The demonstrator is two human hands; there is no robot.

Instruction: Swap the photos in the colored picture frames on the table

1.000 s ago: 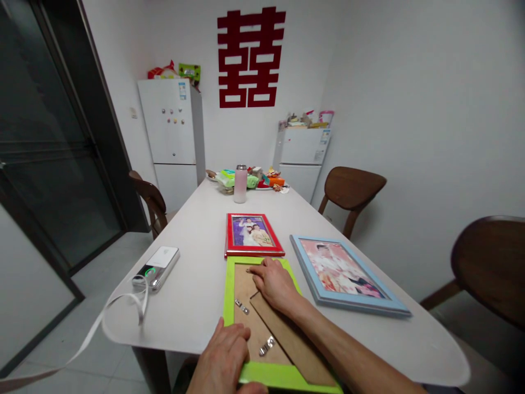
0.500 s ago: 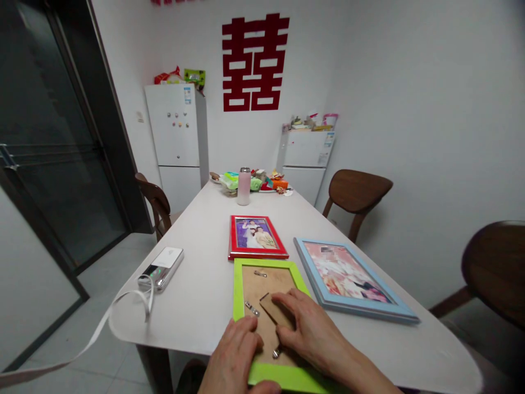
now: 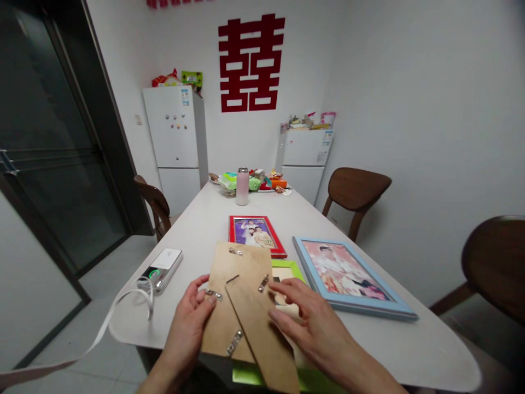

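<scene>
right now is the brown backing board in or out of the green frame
Out. The left hand holds the backing board raised over the green frame, whose rim shows beneath it and beyond its right edge.

The white desk (image 3: pixel 200 232) carries a green picture frame (image 3: pixel 292 266) at lower centre, a red frame (image 3: pixel 255 234) mid-picture, a blue frame (image 3: pixel 348 276) right, a silvery device (image 3: pixel 163 268) left; higher up, a pink bottle (image 3: pixel 242 189).

There are three frames (image 3: pixel 296 268), four clips (image 3: pixel 234 343), one backboard (image 3: pixel 219 323), two fridges (image 3: pixel 174 139) and three chairs (image 3: pixel 357 189).
</scene>
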